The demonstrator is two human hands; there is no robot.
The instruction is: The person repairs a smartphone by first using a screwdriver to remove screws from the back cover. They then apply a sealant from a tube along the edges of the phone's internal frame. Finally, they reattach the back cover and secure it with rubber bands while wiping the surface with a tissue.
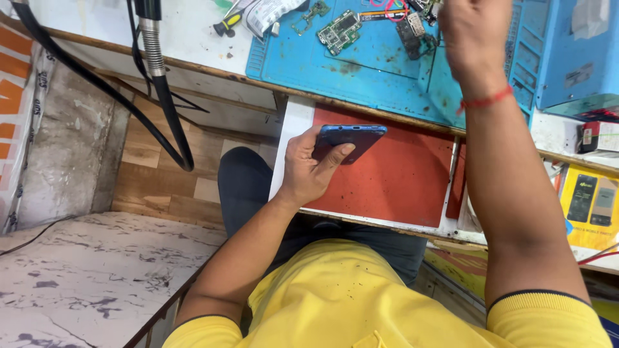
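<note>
The person sat at a tabletop point(193, 38). The left hand point(309, 169) was curled around a blue phone point(351, 138), holding it on its edge over a red mat point(400, 180) on a pulled-out shelf. The right hand point(474, 35) reached up over the blue work mat point(361, 71), close to a dark phone part point(412, 32) and a green circuit board point(338, 31). It was blurred and partly cut off, so nobody could tell if it held anything. It looked like a reaching step in a phone fix. The next move probably called for a careful pinch among many small parts, with the phone kept steady.
</note>
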